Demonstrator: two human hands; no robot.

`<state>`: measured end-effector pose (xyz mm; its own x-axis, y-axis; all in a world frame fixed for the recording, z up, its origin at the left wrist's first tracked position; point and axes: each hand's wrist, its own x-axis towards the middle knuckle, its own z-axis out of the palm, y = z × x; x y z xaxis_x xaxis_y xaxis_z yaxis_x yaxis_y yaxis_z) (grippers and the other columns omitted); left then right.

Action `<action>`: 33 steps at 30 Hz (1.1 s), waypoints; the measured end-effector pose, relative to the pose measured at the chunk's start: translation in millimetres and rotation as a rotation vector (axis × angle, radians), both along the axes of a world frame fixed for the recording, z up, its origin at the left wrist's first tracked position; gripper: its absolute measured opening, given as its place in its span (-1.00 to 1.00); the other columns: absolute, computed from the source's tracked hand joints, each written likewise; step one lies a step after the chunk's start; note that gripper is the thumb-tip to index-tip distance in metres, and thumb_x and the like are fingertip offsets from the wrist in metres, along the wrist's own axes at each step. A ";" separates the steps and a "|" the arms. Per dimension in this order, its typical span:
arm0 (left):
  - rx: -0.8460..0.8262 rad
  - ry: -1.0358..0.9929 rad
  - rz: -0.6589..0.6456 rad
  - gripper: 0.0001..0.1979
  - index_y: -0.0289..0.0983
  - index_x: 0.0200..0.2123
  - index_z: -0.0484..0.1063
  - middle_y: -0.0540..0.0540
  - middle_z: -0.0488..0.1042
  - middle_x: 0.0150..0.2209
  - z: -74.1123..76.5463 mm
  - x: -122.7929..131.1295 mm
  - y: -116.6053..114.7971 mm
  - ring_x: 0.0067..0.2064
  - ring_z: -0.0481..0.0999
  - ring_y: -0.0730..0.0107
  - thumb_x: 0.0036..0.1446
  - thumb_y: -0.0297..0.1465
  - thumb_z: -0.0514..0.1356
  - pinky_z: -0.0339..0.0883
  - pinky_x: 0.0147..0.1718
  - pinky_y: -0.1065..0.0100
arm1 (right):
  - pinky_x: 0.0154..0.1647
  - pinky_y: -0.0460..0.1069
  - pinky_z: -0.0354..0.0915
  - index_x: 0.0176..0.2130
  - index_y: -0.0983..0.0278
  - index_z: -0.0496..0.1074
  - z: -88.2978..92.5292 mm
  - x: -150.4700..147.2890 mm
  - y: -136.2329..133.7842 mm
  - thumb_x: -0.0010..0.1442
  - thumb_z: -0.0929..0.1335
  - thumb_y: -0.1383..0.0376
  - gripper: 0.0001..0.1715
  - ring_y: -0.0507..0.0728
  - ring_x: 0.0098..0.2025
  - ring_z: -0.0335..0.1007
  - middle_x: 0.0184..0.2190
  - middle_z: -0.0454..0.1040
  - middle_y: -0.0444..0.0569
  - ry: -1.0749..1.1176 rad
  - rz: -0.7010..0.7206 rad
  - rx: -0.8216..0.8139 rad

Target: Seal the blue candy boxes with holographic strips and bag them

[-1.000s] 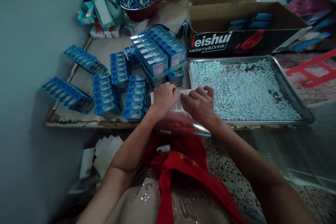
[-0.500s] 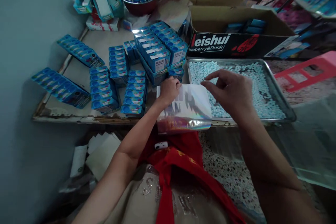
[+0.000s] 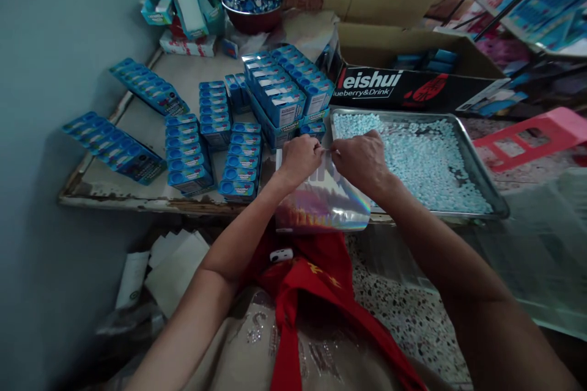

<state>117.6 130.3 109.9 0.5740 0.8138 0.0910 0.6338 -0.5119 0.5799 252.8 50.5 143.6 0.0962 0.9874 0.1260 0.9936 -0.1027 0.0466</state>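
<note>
A shiny, iridescent plastic pouch hangs over the table's front edge between my hands. My left hand is closed on its top left edge. My right hand pinches the top edge just to the right of it, fingers pressed together. Right behind my right hand lies a metal tray covered with several small pale-blue tablets. Rows of small blue boxes stand left of my left hand.
Taller blue cartons stand stacked behind the hands. A cardboard box marked "eishui" sits behind the tray. A red bowl of blue pieces is at the back. A pink stool stands to the right, white papers lie on the floor at the left.
My right hand, lifted off the pouch half a second ago, has come back down and pinched the pouch's top edge beside my left hand. The left hand kept its hold.
</note>
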 end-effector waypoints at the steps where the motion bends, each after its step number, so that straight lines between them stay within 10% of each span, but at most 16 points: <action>1: -0.005 0.005 -0.004 -0.76 -0.22 -0.22 0.70 -0.21 0.70 -0.04 0.4 -0.6 0.2 0.01 0.64 0.09 0.38 -0.34 0.21 0.41 0.01 0.18 | 0.02 0.20 0.13 -0.27 0.24 0.65 0.9 -1.0 0.5 0.35 0.30 0.33 -0.68 0.24 -0.33 0.49 -0.44 0.61 0.08 -0.016 -0.004 -0.016; 23: -0.090 0.043 0.034 -0.74 -0.20 -0.21 0.72 -0.23 0.73 -0.07 0.7 -2.7 10.9 0.01 0.68 0.03 0.36 -0.34 0.19 0.43 -0.01 0.13 | -0.08 0.13 0.01 0.19 0.23 0.57 -11.4 -16.7 -18.4 0.48 0.18 0.33 -0.49 0.26 -0.20 0.62 -0.26 0.71 0.10 -0.114 -0.003 -0.109; 33: -0.018 0.056 -0.037 -0.72 -0.28 -0.10 0.70 -0.27 0.68 0.03 -19.6 0.9 11.7 0.07 0.64 0.04 0.42 -0.35 0.16 0.38 0.06 0.12 | -0.03 0.13 0.14 -0.20 0.26 0.66 5.0 -12.4 -11.9 0.35 0.29 0.26 -0.66 0.22 -0.31 0.55 -0.39 0.65 0.10 -0.102 -0.021 -0.114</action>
